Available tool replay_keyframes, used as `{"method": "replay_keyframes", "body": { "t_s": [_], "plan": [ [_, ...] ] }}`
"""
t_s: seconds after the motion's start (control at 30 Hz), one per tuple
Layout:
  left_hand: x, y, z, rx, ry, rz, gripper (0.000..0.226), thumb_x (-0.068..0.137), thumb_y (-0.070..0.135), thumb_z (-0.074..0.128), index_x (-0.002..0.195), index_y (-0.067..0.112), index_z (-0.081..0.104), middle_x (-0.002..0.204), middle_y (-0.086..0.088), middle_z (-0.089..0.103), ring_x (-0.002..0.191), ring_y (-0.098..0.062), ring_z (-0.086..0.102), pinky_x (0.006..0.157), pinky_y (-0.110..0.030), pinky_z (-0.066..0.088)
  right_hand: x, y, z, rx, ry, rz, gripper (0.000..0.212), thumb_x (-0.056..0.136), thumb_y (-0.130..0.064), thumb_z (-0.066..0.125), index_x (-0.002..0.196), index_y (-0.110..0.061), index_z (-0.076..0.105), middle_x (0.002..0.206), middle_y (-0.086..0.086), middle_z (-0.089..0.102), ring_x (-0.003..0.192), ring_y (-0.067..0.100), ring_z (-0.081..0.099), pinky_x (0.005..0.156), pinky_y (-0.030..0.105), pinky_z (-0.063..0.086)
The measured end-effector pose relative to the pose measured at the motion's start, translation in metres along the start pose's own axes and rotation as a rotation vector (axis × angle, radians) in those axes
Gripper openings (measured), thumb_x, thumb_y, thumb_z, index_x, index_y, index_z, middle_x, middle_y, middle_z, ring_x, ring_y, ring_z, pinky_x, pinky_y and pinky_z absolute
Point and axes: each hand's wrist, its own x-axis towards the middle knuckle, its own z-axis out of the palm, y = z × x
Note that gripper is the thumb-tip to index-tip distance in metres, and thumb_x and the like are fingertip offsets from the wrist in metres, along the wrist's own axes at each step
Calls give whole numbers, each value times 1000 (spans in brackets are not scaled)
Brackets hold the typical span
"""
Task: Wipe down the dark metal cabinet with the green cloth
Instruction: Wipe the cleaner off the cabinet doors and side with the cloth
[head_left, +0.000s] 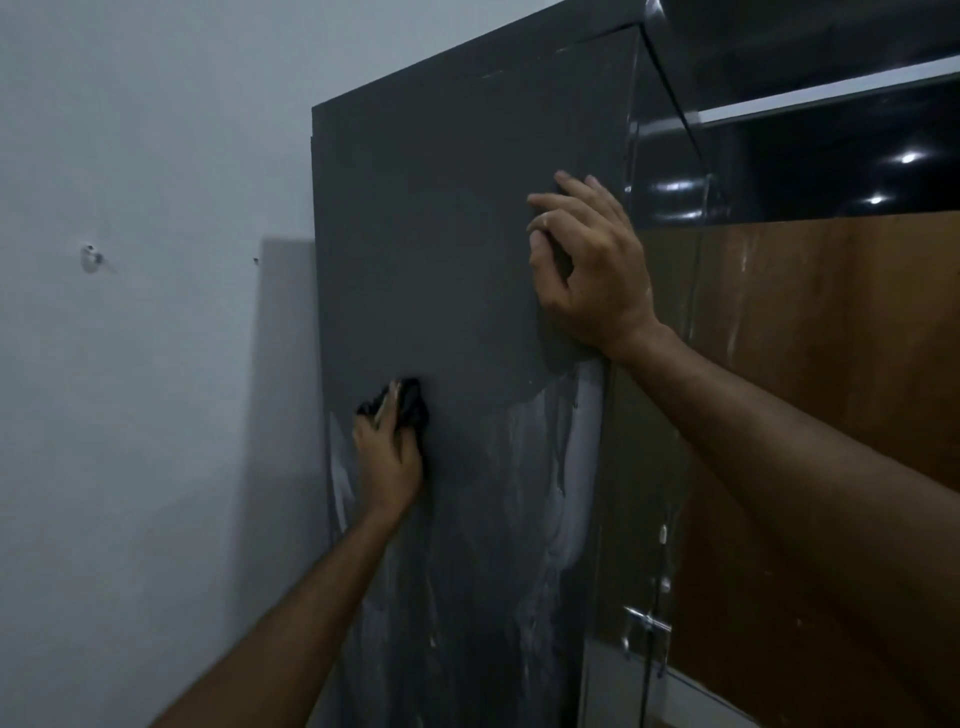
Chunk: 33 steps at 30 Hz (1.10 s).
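The dark metal cabinet (457, 218) stands upright in front of me, its grey side panel filling the middle of the view. My left hand (387, 462) grips a bunched cloth (410, 402), which looks almost black in this dim light, and presses it against the panel near its left edge. My right hand (587, 265) rests higher up on the panel near its right edge, fingers loosely bent with the tips touching the metal; it holds nothing. Pale streaks and smears (566, 467) cover the lower part of the panel below both hands.
A pale wall (156, 364) with a small fixture (92, 258) lies to the left of the cabinet. To the right are a glossy dark panel (805, 171), a wooden surface (831, 338) and a metal handle (647, 621) low down.
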Motion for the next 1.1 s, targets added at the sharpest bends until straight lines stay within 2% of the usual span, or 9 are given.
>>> {"method": "replay_keyframes", "body": {
  "t_s": [0.1,0.2,0.3,0.37,0.53,0.67,0.8,0.97,1.1],
  "plan": [
    [26,58,24,-48,53,114,56,93,0,49,149,2,52,130,-33,50,119,-47,49,109,-43,40,0,3,-2,41,81,11,19,97,-9,55,102,-1,71,130,17,63,139,37,45,115,48,38],
    [-28,84,47,-7,-128,392,62,94,10,50,156,20,46,144,-22,43,126,-35,43,114,-26,30,-8,9,-4,8,171,167,32,100,-10,52,129,-2,63,146,19,49,144,36,36,115,52,35],
    [-80,51,33,40,-328,614,65,99,16,51,160,29,36,147,-14,38,127,-32,43,111,-38,41,-26,15,-5,188,110,453,49,107,-20,42,153,-3,36,161,14,29,151,23,27,121,44,31],
    [-69,35,19,85,-323,586,67,95,12,56,158,25,39,142,-19,42,125,-34,44,106,-48,48,-33,19,-3,290,58,524,52,110,-27,36,157,-6,28,164,9,24,152,16,22,125,35,24],
    [14,93,33,-55,-40,249,61,92,6,51,153,9,49,138,-28,47,129,-43,46,117,-45,38,-33,18,-4,318,40,554,51,110,-27,35,157,-7,28,164,8,24,152,14,21,123,24,19],
    [-13,138,54,-36,-146,478,64,92,11,52,155,21,48,139,-22,45,118,-34,44,108,-29,31,-32,20,-23,369,9,579,45,110,-22,39,152,-5,39,155,10,37,146,16,34,122,33,30],
    [-56,91,30,30,-369,798,59,94,13,56,152,22,53,139,-13,47,117,-32,49,104,-37,44,-43,5,-52,250,17,539,28,102,-19,53,123,-4,61,119,9,58,108,21,58,95,47,50],
    [-24,87,4,-288,-360,316,63,79,17,71,133,34,44,122,20,59,110,-3,61,94,-31,53,-87,-54,-50,-103,-318,87,20,94,-32,61,99,-14,69,103,3,60,93,22,52,79,42,44],
    [8,108,1,-665,-394,104,80,78,3,78,141,35,39,121,7,69,112,-13,70,96,-32,57,-101,-75,-35,-354,-499,16,32,94,-39,59,115,-18,71,129,9,60,116,31,54,92,47,44]
  ]
}}
